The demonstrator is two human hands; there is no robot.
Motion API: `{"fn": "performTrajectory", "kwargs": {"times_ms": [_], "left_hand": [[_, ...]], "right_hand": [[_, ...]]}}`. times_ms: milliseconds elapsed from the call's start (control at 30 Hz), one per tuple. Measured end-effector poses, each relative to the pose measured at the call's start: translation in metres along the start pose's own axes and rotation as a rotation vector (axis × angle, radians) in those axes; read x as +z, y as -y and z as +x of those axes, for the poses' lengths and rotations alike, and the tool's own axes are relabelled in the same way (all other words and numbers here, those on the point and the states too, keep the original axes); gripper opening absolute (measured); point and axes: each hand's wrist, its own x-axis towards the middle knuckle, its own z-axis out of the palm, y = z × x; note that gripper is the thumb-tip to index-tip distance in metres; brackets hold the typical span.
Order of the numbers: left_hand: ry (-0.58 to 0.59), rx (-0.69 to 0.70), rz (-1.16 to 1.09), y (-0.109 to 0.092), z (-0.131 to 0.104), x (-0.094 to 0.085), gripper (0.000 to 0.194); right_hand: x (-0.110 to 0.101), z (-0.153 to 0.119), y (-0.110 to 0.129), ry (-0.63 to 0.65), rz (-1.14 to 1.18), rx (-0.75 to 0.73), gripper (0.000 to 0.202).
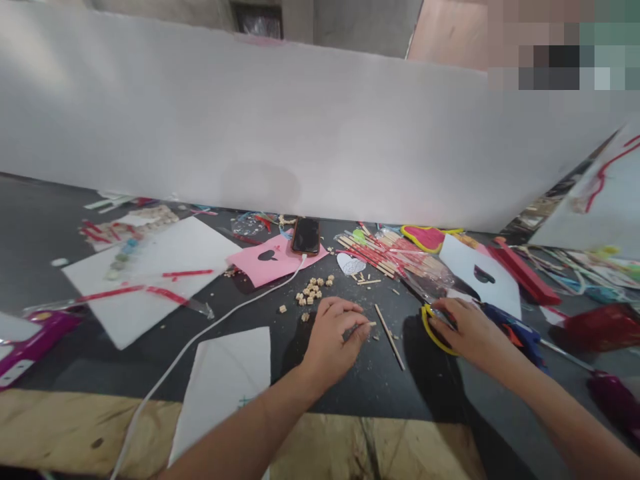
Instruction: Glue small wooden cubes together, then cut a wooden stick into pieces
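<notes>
My left hand (336,340) pinches a small pale piece of stick (371,324) between thumb and fingertips. Just behind it lie several small wooden clusters (311,291). A long thin stick (390,337) rests on the dark table between my hands. My right hand (463,330) is curled on the yellow-handled scissors (436,335), whose blades point away to the left. Short cut stick pieces (369,282) lie beyond, near a white paper heart (351,264). Behind them is a pile of red and natural sticks (373,253).
A phone (305,236) with a white cable sits on pink paper (265,261). White sheets (230,373) lie at left and front. A purple glue gun (40,343) is far left; a blue tool (517,333) and red container (603,328) are right. A white panel (300,127) stands behind.
</notes>
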Motion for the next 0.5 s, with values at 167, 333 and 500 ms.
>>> {"fn": "performTrajectory", "kwargs": {"times_ms": [167, 333, 500], "left_hand": [[-0.012, -0.007, -0.034, -0.001, 0.001, 0.000, 0.009], [0.000, 0.016, -0.058, -0.001, 0.001, 0.000, 0.009], [0.025, 0.027, -0.060, -0.001, 0.001, -0.001, 0.010]], "right_hand": [[0.007, 0.000, -0.021, 0.047, -0.156, 0.081, 0.033], [0.012, 0.006, -0.020, 0.047, -0.224, 0.162, 0.036], [0.009, 0.010, -0.024, 0.079, -0.161, 0.258, 0.038]]}}
